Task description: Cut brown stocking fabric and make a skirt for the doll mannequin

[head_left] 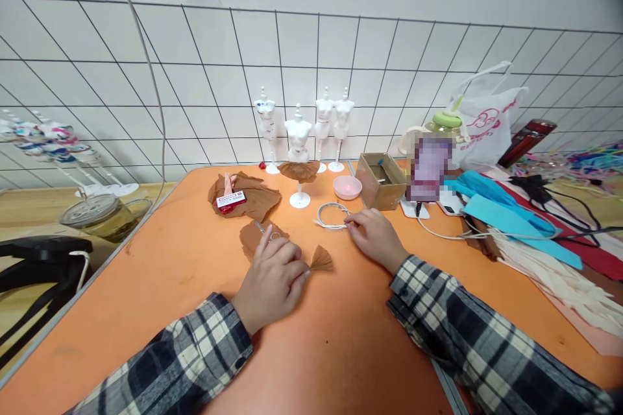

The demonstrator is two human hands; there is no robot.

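My left hand point(275, 275) is closed around the gathered end of a brown pleated crepe-paper fan point(322, 259), which spreads out on its right. Its index finger points forward, over another brown crepe-paper piece point(249, 237). Silver scissors point(276, 235) lie there, partly hidden by the fingers. With its fingertips, my right hand point(379, 240) pinches the edge of a coil of white wire point(324, 225) on the table. Behind my hands stands a small white dress form point(298, 133) wearing a brown pleated skirt point(299, 170).
More brown crepe paper point(260, 198) lies at left under a red-and-white packet point(230, 200). A pink bowl point(347, 188), a cardboard box point(381, 185) and a phone point(429, 168) stand at back right. Coloured paper strips point(520, 227) and cables cover the right side. Several dress forms point(267, 120) line the wall.
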